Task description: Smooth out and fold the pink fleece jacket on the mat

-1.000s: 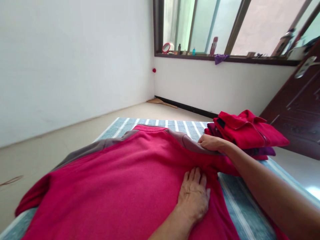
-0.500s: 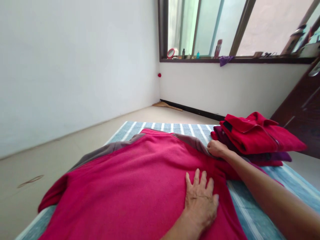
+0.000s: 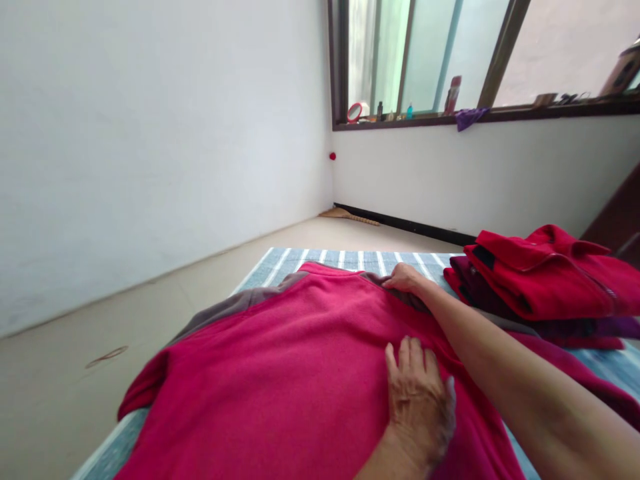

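Note:
A pink-red fleece top (image 3: 280, 373) with grey shoulder panels lies spread flat on a blue-and-white striped mat (image 3: 345, 259). My left hand (image 3: 419, 400) rests palm down on the top's right half, fingers together and stretched out. My right hand (image 3: 406, 278) reaches across to the far grey shoulder near the collar, its fingers curled down onto the cloth. Whether they pinch it is hidden.
A stack of folded red and maroon garments (image 3: 545, 283) sits at the mat's right side. Bare floor (image 3: 90, 373) lies to the left, white walls beyond. The window sill (image 3: 450, 115) carries bottles, a small mirror and a purple cloth. A broom (image 3: 350, 215) lies by the far wall.
My right hand has slid left along the grey shoulder toward the collar. My left hand stays flat on the top. The view has shifted, so everything sits further right.

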`<state>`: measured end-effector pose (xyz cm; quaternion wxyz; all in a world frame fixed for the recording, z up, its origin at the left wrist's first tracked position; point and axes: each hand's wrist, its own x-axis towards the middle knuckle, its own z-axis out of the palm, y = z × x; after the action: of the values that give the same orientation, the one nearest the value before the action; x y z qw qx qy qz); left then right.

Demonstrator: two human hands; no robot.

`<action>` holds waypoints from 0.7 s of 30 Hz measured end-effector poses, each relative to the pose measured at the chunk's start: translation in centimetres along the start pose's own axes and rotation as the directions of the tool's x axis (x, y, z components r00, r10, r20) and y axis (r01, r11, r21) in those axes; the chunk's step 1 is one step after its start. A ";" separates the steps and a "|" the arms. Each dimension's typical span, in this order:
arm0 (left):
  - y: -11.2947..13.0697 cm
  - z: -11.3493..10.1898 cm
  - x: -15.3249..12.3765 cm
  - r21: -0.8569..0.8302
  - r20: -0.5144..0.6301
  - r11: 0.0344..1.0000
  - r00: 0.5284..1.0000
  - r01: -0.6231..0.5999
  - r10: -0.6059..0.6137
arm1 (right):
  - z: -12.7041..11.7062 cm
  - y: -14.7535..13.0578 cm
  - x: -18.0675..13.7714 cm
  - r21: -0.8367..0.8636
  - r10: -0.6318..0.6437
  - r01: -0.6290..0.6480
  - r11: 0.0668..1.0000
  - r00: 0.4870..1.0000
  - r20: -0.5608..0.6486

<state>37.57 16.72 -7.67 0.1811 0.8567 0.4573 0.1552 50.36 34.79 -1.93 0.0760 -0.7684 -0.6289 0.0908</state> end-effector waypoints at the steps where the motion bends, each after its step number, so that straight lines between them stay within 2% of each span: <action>1: -0.2 0.0 0.2 0.039 -0.027 0.998 0.998 0.056 -0.055 | 0.0 0.0 0.0 -0.015 -0.014 0.014 1.000 1.000 -0.023; 3: -0.6 0.0 0.5 0.103 -0.042 0.981 0.986 0.164 -0.160 | 0.1 0.4 -0.4 -0.051 -0.046 0.042 0.998 0.995 -0.089; 5: -1.1 0.3 0.6 0.134 -0.015 0.967 0.976 0.217 -0.217 | 0.4 1.0 -1.0 -0.088 -0.074 0.062 0.994 0.987 -0.143; 10: -1.6 0.7 0.3 0.154 0.025 0.967 0.977 0.206 -0.212 | 2.4 1.6 -2.5 -0.156 -0.087 0.059 0.986 0.980 -0.179; 14: -1.6 0.5 0.2 0.159 0.043 0.969 0.979 0.190 -0.199 | 2.8 -0.7 -2.9 -0.183 -0.100 0.050 0.982 0.956 -0.275; 16: -1.6 0.4 0.2 0.153 0.059 0.972 0.980 0.179 -0.190 | 3.1 -2.1 -3.4 -0.110 -0.127 0.097 0.989 0.940 -0.318; 18: -1.6 0.3 0.2 0.139 0.073 0.976 0.981 0.171 -0.182 | 3.9 -2.8 -4.1 0.098 -0.162 0.205 0.974 0.928 -0.335; 19: -1.6 0.2 0.2 0.127 0.073 0.977 0.981 0.170 -0.180 | 4.6 -2.9 -4.5 0.150 -0.170 0.228 0.962 0.930 -0.327; 21: -1.6 0.0 0.1 0.095 0.073 0.980 0.980 0.176 -0.183 | 6.2 -2.4 -5.0 0.186 -0.141 0.205 0.961 0.941 -0.307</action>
<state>36.47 17.66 -8.40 0.1748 0.8248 0.5314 0.0828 45.62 30.34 -7.20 0.2581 -0.7019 -0.6628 0.0372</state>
